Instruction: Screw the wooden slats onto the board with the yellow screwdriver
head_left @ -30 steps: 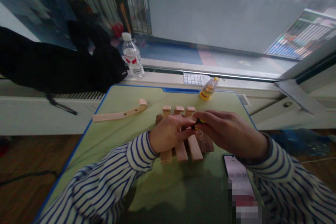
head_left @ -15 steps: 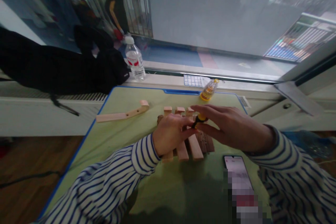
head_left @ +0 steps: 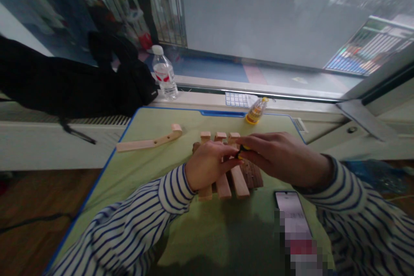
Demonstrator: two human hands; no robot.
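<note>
A set of pale wooden slats (head_left: 239, 181) joined side by side lies on the green table mat (head_left: 155, 172). My left hand (head_left: 208, 164) rests on the slats, fingers curled and pressing down on them. My right hand (head_left: 278, 157) is closed round a small black and yellow screwdriver (head_left: 243, 149), its tip pointing down at the slats between my two hands. Both sleeves are white with blue stripes.
A curved wooden piece (head_left: 148, 140) with holes lies left of the slats. A small yellow-capped bottle (head_left: 256, 111) stands at the mat's far edge, a water bottle (head_left: 164, 73) and black bag (head_left: 74, 82) on the sill. A phone (head_left: 293, 220) lies near right.
My right hand rose a little, showing the yellow handle, then closed down over it again. My left hand stayed on the slats. The view shifted slightly.
</note>
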